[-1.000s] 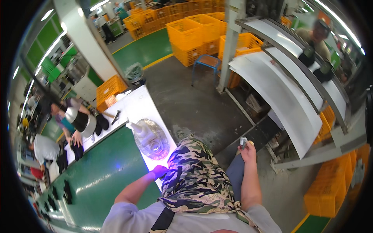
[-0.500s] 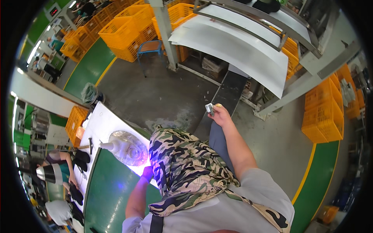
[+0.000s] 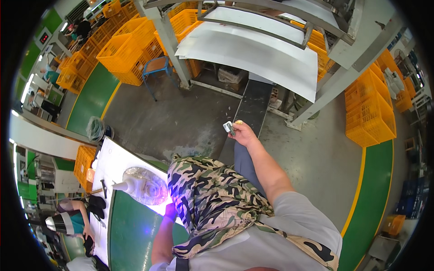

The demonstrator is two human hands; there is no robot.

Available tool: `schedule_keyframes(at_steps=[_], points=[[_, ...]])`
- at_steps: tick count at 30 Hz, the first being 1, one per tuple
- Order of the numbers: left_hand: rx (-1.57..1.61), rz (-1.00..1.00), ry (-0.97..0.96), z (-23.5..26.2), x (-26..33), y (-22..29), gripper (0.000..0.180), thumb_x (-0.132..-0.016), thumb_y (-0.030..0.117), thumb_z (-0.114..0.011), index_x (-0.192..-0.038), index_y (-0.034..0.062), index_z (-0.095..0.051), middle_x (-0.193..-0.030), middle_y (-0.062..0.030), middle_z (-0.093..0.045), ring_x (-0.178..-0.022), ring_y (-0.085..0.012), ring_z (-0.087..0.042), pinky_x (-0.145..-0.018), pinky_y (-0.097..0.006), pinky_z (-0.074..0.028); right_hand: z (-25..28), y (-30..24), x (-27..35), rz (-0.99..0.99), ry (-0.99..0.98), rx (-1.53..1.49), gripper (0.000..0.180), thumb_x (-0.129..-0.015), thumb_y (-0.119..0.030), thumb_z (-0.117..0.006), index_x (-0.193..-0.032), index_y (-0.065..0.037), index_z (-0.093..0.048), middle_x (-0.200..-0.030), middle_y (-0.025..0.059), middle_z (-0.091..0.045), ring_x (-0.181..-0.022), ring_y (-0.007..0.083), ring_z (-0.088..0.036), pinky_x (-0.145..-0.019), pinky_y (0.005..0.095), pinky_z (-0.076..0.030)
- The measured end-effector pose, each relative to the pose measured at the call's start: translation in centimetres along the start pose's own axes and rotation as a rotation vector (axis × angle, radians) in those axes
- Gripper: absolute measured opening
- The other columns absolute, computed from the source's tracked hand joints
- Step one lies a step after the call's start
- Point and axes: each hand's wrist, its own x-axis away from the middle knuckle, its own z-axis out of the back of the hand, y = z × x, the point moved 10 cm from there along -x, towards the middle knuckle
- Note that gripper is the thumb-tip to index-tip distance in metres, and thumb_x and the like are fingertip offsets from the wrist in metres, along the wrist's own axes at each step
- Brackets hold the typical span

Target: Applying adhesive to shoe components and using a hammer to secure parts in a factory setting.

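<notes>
Head view gives me both of the wearer's hands. The right hand (image 3: 242,134) reaches out over the dark floor, thumb and fingers drawn together, pinching a small pale piece (image 3: 227,127); that piece sits at the fingertips, white to silvery with a darker part below, and I can't make out from here exactly what it is. A yellow bit (image 3: 238,122) shows just beside it, at the same fingers. The left hand (image 3: 170,211), washed in violet light, is low by the edge of the white tabletop (image 3: 120,156), next to the camouflage apron (image 3: 217,194); its fingers are hidden from me, so I can't tell whether they are spread or closed, or whether they hold anything. Near that hand, on the white top, I see a clear round dish (image 3: 158,192) with a white nozzle-tipped bottle (image 3: 132,185) at it. Farther along the same top lie a dark hammer-like tool (image 3: 103,189) and black shoes (image 3: 96,207), close to a co-worker's arm (image 3: 81,211). As for writing, I find a small display (image 3: 44,38) with red lit characters at the far upper left, and faint marks on the orange crates (image 3: 368,110) at right, too small to read.
</notes>
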Motion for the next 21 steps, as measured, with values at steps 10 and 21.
schedule_keyframes(at_steps=[10, 21], points=[[0.082, -0.202, 0.171, -0.7, 1.9, -1.6, 0.022, -0.09, 0.02, -0.059, -0.102, 0.0052, -0.068, -0.084, -0.0065, -0.066, -0.07, -0.0182, -0.063, -0.062, -0.028, -0.052, -0.3, 0.2, 0.3, -0.023, -0.01, 0.03, 0.009, -0.087, -0.013, -0.064, -0.089, -0.014, -0.055, -0.091, 0.0055, -0.066, -0.081, 0.0211, -0.064, -0.072, 0.0418, -0.051], [0.322, 0.023, 0.176, -0.7, 4.5, -2.5, 0.023, -0.092, 0.021, -0.057, -0.107, 0.0074, -0.068, -0.086, -0.0056, -0.065, -0.072, -0.0175, -0.062, -0.065, -0.028, -0.051, -0.3, -0.3, 0.4, -0.048, -0.014, 0.032, 0.009, -0.088, -0.011, -0.064, -0.092, -0.014, -0.056, -0.092, 0.0062, -0.067, -0.081, 0.0212, -0.064, -0.072, 0.042, -0.051]])
